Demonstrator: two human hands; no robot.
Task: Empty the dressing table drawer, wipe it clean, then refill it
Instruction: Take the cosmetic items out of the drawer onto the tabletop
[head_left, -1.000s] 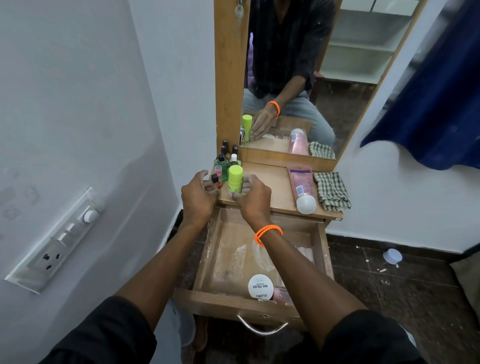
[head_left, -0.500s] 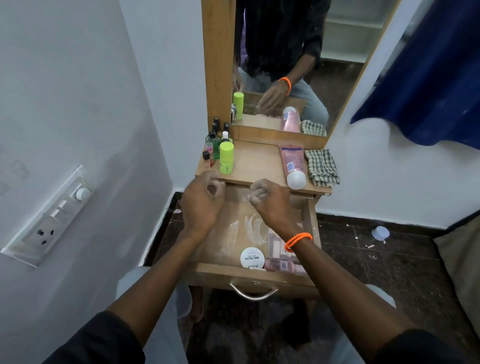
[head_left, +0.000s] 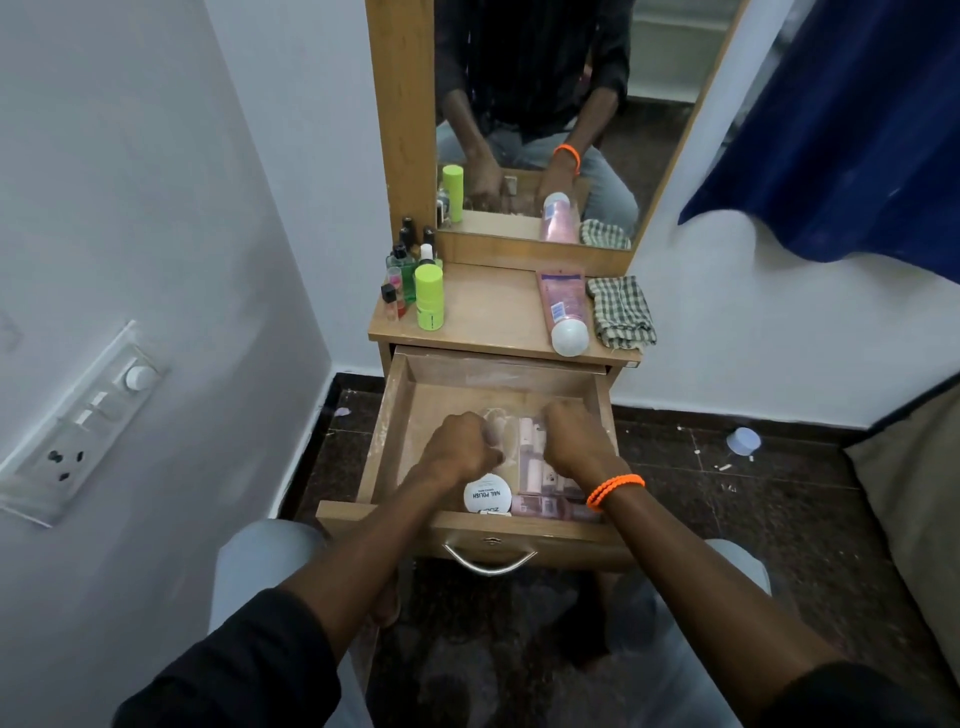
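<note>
**Both hands in the open drawer, gathering a clear pouch of cosmetics**

A person sits facing a small wooden dressing table, both arms reaching into the pulled-out drawer (head_left: 395, 415). The left hand (head_left: 457, 447) and the right hand (head_left: 574, 441) are curled, knuckles up, apparently pinching the two sides of a clear plastic pouch (head_left: 522, 441) that lies between them – the glare makes it hard to tell how firm either hold is. Pale pink tubes show through the plastic.

Just below the left wrist, touching the drawer's front wall, lies a round white tin (head_left: 487, 494) labelled nail polish. More pink items (head_left: 545, 503) lie flat beneath the right wrist.

What could go wrong: the pouch looks thin and slippery, so a lift by its edges may let it sag or tip and spill the tubes. The tin and loose items sit right under the wrists and could be knocked as the arms rise.

Beyond the hands, on the tabletop (head_left: 488, 317), things already crowd the space – a cluster of small bottles (head_left: 408, 260) and a lime-green container (head_left: 429, 297) ahead of the left hand; a pink tube (head_left: 563, 306) with a white cap and a folded checked cloth (head_left: 621, 312) ahead of the right. Only the middle strip is free for setting down, and the upright bottles could topple if nudged.
</note>
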